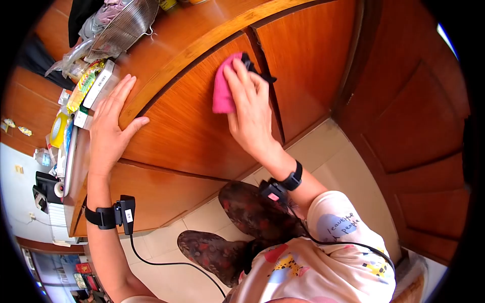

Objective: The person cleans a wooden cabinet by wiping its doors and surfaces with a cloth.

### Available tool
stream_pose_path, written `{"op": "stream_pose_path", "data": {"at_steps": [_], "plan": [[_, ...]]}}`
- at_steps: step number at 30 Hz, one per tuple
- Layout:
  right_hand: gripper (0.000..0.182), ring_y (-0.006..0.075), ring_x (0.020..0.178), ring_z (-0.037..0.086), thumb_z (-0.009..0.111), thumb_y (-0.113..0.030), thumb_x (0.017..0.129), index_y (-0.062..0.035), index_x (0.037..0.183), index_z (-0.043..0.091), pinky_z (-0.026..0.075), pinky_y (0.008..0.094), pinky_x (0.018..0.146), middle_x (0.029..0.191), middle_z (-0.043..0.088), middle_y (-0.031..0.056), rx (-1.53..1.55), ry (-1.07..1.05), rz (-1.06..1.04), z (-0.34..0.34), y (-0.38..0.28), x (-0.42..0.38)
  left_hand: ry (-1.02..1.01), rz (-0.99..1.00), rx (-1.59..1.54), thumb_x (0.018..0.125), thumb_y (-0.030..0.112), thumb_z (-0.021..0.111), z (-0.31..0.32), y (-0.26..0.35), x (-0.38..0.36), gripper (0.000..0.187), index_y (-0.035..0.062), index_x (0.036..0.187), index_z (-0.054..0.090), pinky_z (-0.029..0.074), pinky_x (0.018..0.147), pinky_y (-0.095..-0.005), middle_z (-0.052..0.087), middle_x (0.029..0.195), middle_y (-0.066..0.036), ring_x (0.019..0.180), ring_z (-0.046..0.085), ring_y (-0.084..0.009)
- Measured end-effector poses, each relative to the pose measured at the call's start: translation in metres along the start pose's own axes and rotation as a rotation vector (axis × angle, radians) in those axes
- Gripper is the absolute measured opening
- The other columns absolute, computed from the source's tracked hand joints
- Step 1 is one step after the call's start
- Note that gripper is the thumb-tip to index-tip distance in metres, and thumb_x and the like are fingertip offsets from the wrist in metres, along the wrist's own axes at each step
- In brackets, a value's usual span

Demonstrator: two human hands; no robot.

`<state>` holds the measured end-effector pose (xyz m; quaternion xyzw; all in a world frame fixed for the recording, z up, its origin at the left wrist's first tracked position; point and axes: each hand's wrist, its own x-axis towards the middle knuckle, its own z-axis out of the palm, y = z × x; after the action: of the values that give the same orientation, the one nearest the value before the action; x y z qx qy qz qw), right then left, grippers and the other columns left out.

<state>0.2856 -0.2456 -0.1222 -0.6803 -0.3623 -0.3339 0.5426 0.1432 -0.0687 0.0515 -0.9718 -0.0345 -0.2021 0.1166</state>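
My right hand [248, 98] presses a pink cloth [221, 93] against the upper part of a wooden cabinet door [187, 111], close to a dark handle [250, 63] by the gap between two doors. The fingers are bent over the cloth and hide part of it. My left hand [111, 118] lies on the edge of the wooden cabinet top [166, 55], fingers stretched out and thumb apart, holding nothing. Both wrists carry black straps with small devices and cables.
A wire basket [129, 25] with cloth and bags stands on the cabinet top. White boxes [99, 84] and a yellow packet [83, 88] lie beside my left hand. A dark wooden door [404, 116] stands at right. Tiled floor [328, 146] shows below the cabinet.
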Motion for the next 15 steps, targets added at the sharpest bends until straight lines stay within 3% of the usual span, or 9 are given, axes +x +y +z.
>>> {"op": "stream_pose_path", "data": {"at_steps": [5, 9, 10, 15], "plan": [[0.074, 0.038, 0.11, 0.047, 0.064, 0.011, 0.064, -0.0026, 0.135, 0.047, 0.048, 0.0411, 0.09, 0.145, 0.042, 0.0153, 0.007, 0.051, 0.034, -0.005, 0.0, 0.02, -0.045, 0.0, 0.006, 0.075, 0.014, 0.076, 0.001, -0.003, 0.001, 0.074, 0.0119, 0.142, 0.045, 0.034, 0.111, -0.0362, 0.047, 0.145, -0.007, 0.134, 0.043, -0.0271], [0.078, 0.038, 0.115, 0.045, 0.064, 0.008, 0.064, -0.0058, 0.138, 0.046, 0.041, 0.0408, 0.1, 0.146, 0.042, 0.0148, 0.011, 0.131, 0.057, 0.007, -0.006, 0.025, -0.034, 0.007, 0.008, 0.075, 0.015, 0.076, -0.003, -0.001, 0.001, 0.074, 0.0111, 0.142, 0.045, 0.034, 0.111, -0.0364, 0.048, 0.145, -0.007, 0.134, 0.043, -0.0274], [0.078, 0.0369, 0.112, 0.046, 0.07, 0.006, 0.063, -0.0034, 0.136, 0.047, 0.043, 0.0414, 0.097, 0.145, 0.042, 0.0148, -0.025, 0.082, 0.034, 0.007, -0.01, 0.019, -0.029, 0.008, 0.008, 0.075, 0.015, 0.076, -0.002, 0.0, 0.001, 0.074, 0.0111, 0.142, 0.045, 0.034, 0.111, -0.0364, 0.048, 0.145, -0.007, 0.134, 0.043, -0.0274], [0.075, 0.0303, 0.119, 0.046, 0.071, 0.002, 0.062, -0.0084, 0.134, 0.052, 0.04, 0.0439, 0.098, 0.143, 0.046, 0.0105, 0.062, -0.162, -0.096, 0.02, -0.004, -0.035, 0.026, 0.064, -0.002, 0.074, 0.028, 0.076, 0.004, -0.01, 0.001, 0.073, 0.0153, 0.141, 0.048, 0.035, 0.108, -0.0383, 0.049, 0.144, -0.005, 0.13, 0.047, -0.0263]]}}
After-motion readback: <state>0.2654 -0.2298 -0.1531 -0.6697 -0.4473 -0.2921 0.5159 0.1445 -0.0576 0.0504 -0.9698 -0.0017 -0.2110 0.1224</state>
